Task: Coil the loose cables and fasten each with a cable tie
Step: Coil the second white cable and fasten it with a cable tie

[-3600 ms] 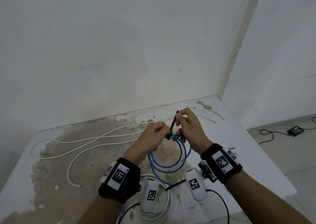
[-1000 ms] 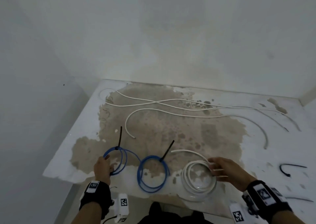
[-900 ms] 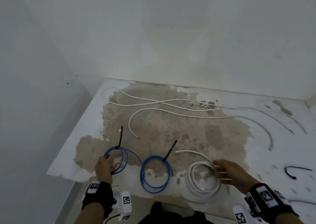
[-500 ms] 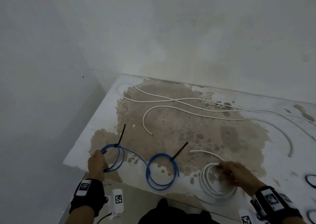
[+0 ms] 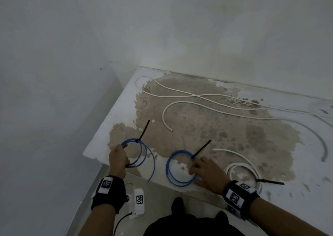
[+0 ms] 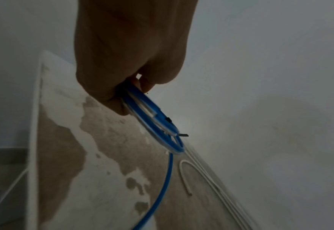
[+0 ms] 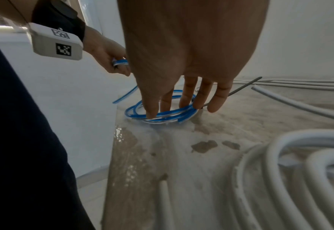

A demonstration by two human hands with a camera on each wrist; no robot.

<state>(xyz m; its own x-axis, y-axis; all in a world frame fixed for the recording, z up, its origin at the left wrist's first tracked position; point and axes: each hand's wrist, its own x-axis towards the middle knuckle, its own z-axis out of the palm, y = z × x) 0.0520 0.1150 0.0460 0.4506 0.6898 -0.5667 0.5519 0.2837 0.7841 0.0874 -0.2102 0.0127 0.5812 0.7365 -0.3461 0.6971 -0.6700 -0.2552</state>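
Your left hand is curled round one tied blue coil at the bench edge. Your right hand lies with straight fingers on the second blue coil, the white coil just beside it. Three coils look done, so next reach beyond your hands for the loose white cables.

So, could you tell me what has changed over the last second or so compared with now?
The right hand left the white coil and moved left to the middle blue coil, its straight fingers now resting on the loops. The left hand still grips the left blue coil at the table edge. The loose white cables at the back lie as before.
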